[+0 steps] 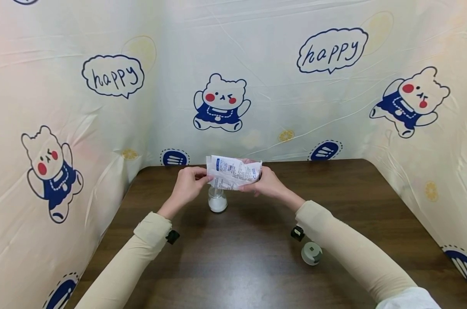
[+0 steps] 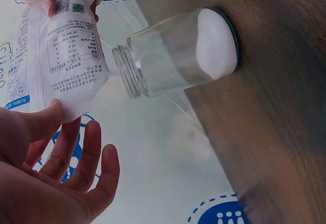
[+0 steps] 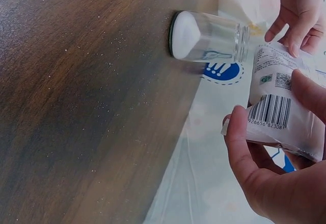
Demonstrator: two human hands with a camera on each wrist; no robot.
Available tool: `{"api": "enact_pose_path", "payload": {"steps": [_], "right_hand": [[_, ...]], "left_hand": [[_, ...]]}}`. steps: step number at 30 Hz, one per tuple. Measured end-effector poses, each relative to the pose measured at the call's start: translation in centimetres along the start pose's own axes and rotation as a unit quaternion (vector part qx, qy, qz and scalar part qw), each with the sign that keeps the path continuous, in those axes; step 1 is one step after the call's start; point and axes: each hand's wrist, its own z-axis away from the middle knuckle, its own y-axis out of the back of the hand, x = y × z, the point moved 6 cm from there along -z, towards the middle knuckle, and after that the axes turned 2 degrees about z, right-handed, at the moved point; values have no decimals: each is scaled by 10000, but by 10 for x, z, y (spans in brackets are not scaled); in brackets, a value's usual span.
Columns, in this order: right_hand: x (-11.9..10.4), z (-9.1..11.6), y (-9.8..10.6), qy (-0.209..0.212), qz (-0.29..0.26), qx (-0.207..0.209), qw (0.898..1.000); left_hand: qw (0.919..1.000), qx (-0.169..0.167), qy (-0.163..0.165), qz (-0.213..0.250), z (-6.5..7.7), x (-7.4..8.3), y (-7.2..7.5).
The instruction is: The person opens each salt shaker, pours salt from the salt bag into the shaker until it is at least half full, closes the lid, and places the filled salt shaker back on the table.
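Observation:
A white printed plastic packet (image 1: pixel 233 174) is held between both hands above a small glass jar (image 1: pixel 217 201). My left hand (image 1: pixel 189 182) pinches the torn end of the packet between thumb and finger, its other fingers spread in the left wrist view. My right hand (image 1: pixel 267 184) grips the opposite end, near the barcode. The packet's torn edge sits by the uncapped threaded mouth of the jar (image 2: pixel 168 56). Fine white grains (image 2: pixel 216 43) fill the jar's lower part. The packet hides the jar's rim in the head view.
A round pale-green lid (image 1: pixel 311 253) lies on the brown wooden table (image 1: pixel 233 257), beside my right forearm. White specks are scattered over the tabletop in the right wrist view. A printed curtain (image 1: pixel 264 107) stands behind the table's far edge and along both sides.

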Motion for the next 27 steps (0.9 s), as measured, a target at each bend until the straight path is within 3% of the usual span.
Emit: {"api": "enact_pose_path", "payload": {"steps": [27], "right_hand": [[-2, 3, 5, -52, -54, 124, 9999]], "left_hand": [[10000, -18, 29, 1, -4, 2, -2]]}}
